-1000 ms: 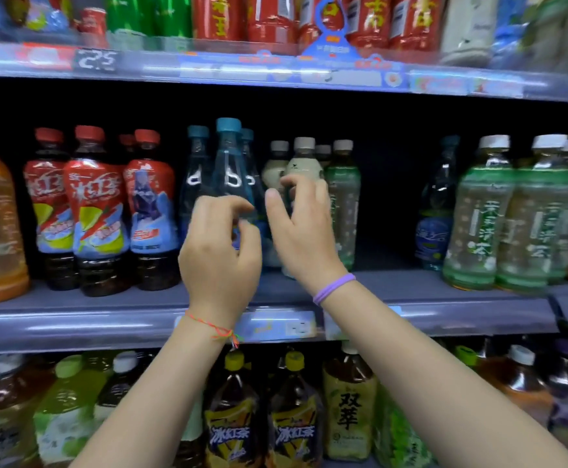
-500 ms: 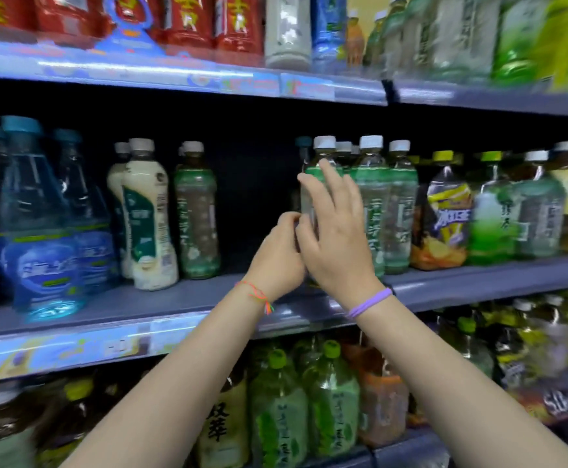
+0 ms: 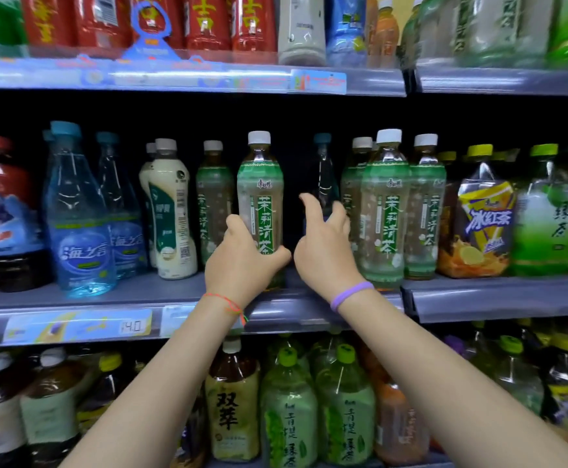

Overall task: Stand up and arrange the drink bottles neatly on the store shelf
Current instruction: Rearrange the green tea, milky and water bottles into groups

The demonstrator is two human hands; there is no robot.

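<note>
My left hand (image 3: 242,261) grips the lower part of a green-labelled jasmine tea bottle (image 3: 260,194) with a white cap, held upright at the front of the middle shelf (image 3: 113,298). To its right my right hand (image 3: 324,244) is spread open with nothing in it, fingers reaching toward a blue-capped clear bottle (image 3: 323,170) standing further back in the gap. A group of matching green tea bottles (image 3: 385,211) stands just right of that hand. Another green tea bottle (image 3: 212,201) stands behind and left of the held one.
On the middle shelf stand a cream bottle (image 3: 171,211), blue water bottles (image 3: 76,214) and red-capped dark drinks (image 3: 2,211) to the left, with yellow iced-tea (image 3: 481,224) and green tea bottles (image 3: 545,214) to the right. Full shelves sit above and below.
The view has shifted a little. My left hand has brought one green tea bottle leftward, away from the group. My right hand has let go and opened toward the gap.
</note>
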